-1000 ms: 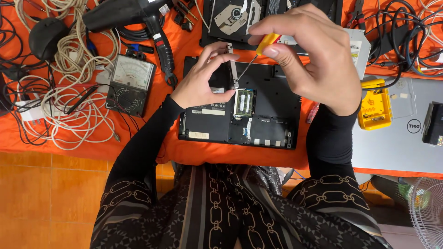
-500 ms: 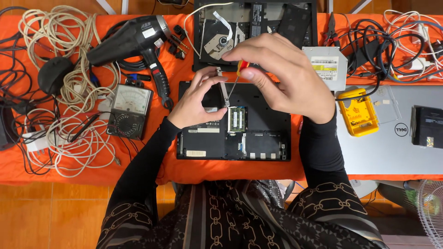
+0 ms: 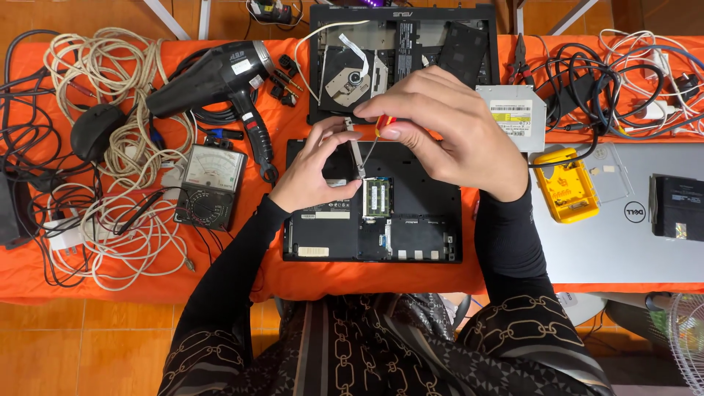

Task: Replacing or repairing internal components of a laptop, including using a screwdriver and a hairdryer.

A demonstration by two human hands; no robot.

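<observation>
Two bare hands are meeting over an upturned black laptop [image 3: 411, 235] that is lying on an orange cloth [image 3: 132, 286], its underside open and a green memory module [image 3: 377, 198] showing just below the fingertips. The right hand [image 3: 451, 136] is pinching the red and yellow handle of a small screwdriver [image 3: 375, 136] between thumb and forefinger, fingers closed tight on it, and the thin shaft is slanting down toward the left hand. The left hand [image 3: 315, 169] is curling beside it, thumb and fingers drawn together on a narrow silver bracket [image 3: 356, 150] that is standing nearly upright at the laptop's far edge; the screwdriver tip is reaching this bracket, though whether it is seated in a screw cannot be told. Beyond the fingers, a second opened black chassis [image 3: 403, 59] is crowding close, leaving little room on that side. Left of the left hand, a black hair dryer [image 3: 220, 77] is pointing its handle toward the laptop's corner, with an analogue meter [image 3: 209, 183] and a tangle of pale cables [image 3: 110, 183] farther out. Right of the right hand, a silver optical drive [image 3: 513, 114] and a yellow case [image 3: 565, 183] are sitting near the wrist. Toward the person, the laptop's near edge is lying close to the cloth's edge, with bare black casing open below the hands.
</observation>
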